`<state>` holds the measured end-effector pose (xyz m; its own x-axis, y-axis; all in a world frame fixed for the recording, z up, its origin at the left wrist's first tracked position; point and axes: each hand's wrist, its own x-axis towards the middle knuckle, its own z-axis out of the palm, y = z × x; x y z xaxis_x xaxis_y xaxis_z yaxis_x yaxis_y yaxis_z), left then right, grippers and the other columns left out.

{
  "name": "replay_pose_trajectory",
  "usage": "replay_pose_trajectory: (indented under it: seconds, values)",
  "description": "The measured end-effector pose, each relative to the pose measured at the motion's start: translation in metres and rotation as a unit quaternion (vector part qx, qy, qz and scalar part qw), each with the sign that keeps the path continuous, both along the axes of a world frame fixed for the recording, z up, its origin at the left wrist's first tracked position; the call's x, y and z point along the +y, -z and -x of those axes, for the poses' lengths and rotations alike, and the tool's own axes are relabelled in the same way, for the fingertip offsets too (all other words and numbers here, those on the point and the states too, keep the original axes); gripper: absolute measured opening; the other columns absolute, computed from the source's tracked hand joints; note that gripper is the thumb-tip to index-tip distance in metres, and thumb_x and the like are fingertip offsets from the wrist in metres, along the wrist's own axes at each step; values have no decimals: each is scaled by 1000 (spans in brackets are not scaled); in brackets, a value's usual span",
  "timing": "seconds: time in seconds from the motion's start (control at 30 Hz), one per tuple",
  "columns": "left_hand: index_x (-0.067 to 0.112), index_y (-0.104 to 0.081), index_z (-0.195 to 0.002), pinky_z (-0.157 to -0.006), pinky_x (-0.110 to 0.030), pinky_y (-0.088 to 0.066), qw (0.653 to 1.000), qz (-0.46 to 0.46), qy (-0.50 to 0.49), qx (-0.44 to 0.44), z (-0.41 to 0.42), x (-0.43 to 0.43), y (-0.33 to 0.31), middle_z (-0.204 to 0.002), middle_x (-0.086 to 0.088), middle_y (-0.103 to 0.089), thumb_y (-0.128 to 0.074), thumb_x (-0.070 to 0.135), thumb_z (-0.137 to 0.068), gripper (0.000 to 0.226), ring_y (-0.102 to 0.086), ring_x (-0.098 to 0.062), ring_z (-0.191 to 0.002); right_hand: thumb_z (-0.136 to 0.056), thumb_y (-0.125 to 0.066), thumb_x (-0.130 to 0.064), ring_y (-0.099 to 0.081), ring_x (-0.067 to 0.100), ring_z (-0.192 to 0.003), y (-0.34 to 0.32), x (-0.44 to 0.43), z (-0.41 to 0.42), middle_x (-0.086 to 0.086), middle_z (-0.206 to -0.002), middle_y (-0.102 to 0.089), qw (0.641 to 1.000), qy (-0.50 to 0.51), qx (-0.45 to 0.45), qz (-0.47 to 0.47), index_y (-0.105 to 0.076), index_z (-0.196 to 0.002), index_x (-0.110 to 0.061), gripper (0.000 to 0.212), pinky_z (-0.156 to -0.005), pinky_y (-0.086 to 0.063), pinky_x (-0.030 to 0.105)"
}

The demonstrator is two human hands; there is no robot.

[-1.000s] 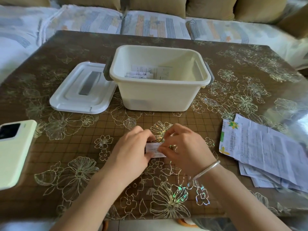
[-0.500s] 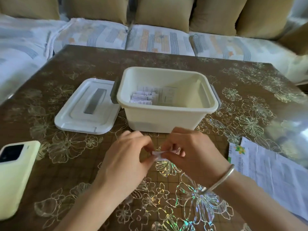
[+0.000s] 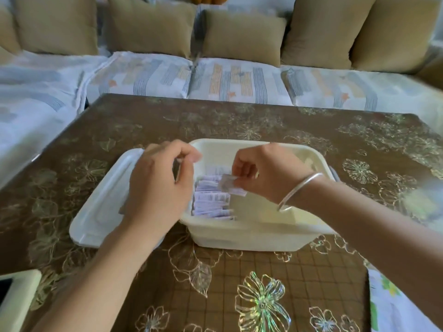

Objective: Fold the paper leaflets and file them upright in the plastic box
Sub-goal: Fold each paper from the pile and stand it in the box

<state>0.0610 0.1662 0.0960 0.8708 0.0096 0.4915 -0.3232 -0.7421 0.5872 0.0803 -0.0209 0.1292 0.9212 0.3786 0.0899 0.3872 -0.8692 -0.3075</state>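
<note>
Closest to the camera, one pale green phone [image 3: 16, 298] sits at the near-left corner of the counter [image 3: 239, 295]. A bit of the loose printed sheets [image 3: 393, 305] pokes in at the near-right edge, too cropped to count. Both forearms reach forward from the bottom of the view. The left hand [image 3: 158, 185] hovers palm down over the spot where the box's left rim meets the lid, with its fingers curled in and the thumb close to the forefinger. It's blurry and seen from the back, so I honestly can't tell if it's holding anything. The right hand [image 3: 266, 173], with one silver bangle [image 3: 297, 190] on the wrist, is over the middle of the box. Its thumb and fingers pinch one small folded leaflet [image 3: 231, 184] just above the filed ones. There's one cream plastic box [image 3: 239, 236] mid-counter, and the filed leaflets [image 3: 211, 200] stand on edge in a tight row along its left side, too smeared to count one by one. One white lid [image 3: 100, 202] lies flat, touching the box on the left. Past the counter is a sofa [image 3: 239, 80] with striped seat covers, and I count at least five tan back cushions [image 3: 148, 25] along it.
</note>
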Motion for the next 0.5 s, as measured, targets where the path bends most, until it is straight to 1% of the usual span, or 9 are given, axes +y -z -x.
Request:
replay_pose_trajectory:
  seconds: [0.03, 0.07, 0.1, 0.17, 0.23, 0.27, 0.4, 0.5]
  values:
    - [24, -68, -94, -77, -18, -42, 1000, 1, 3, 5, -1, -2, 4, -89, 19, -61, -52, 17, -94, 17, -52, -9, -96, -82, -70, -23, -64, 14, -81, 3, 3, -4, -5, -84, -69, 1000, -7, 6, 23, -68, -88, -22, 7, -75, -49, 25]
    - [24, -69, -92, -77, -18, -41, 1000, 1, 4, 8, -3, -3, 8, -89, 15, -63, -52, 17, -94, 18, -52, -11, -97, -82, -68, -23, -63, 15, -82, 6, 5, -9, -5, -85, -69, 999, -15, 10, 41, -67, -89, -22, 7, -75, -49, 26]
    - [24, -69, -92, -77, -15, -38, 1000, 2, 5, 8, -4, -3, 10, -90, 13, -64, -52, 17, -93, 18, -52, -11, -97, -82, -67, -22, -63, 16, -83, 8, 6, -11, -5, -86, -69, 998, -23, 13, 57, -67, -89, -23, 7, -76, -49, 28]
    - [24, -69, -90, -78, -13, -37, 1000, 8, 6, 2, -5, -2, 12, -89, 13, -64, -53, 16, -93, 18, -52, -11, -96, -82, -65, -20, -63, 18, -84, 13, 6, -15, -4, -86, -69, 996, -34, 23, 76, -66, -89, -23, 8, -78, -51, 31]
    - [23, -69, -90, -78, -16, -39, 1000, 15, 8, -4, -4, -2, 12, -88, 14, -63, -54, 16, -92, 18, -52, -11, -96, -81, -64, -19, -63, 19, -85, 16, 6, -17, -5, -85, -69, 995, -36, 36, 85, -66, -87, -23, 8, -79, -51, 33]
    - [23, -69, -90, -79, -17, -39, 1000, 17, 9, -5, -4, -1, 14, -88, 13, -63, -54, 16, -93, 17, -53, -12, -96, -81, -63, -18, -63, 19, -85, 17, 7, -18, -5, -85, -69, 994, -35, 41, 90, -66, -87, -23, 8, -79, -51, 33]
    - [22, -70, -91, -80, -12, -36, 1000, 22, 9, -7, -6, 0, 15, -88, 14, -63, -50, 19, -96, 20, -52, -11, -96, -82, -60, -20, -63, 21, -89, 21, 9, -19, -2, -93, -69, 991, -22, 41, 128, -63, -88, -26, 8, -80, -51, 31]
    - [22, -70, -91, -79, -15, -38, 999, 33, 15, -10, -6, 0, 16, -84, 16, -61, -47, 23, -92, 23, -52, -10, -95, -82, -59, -24, -62, 25, -90, 23, 15, -20, 1, -96, -68, 987, -22, 41, 155, -58, -85, -28, 5, -77, -50, 30]
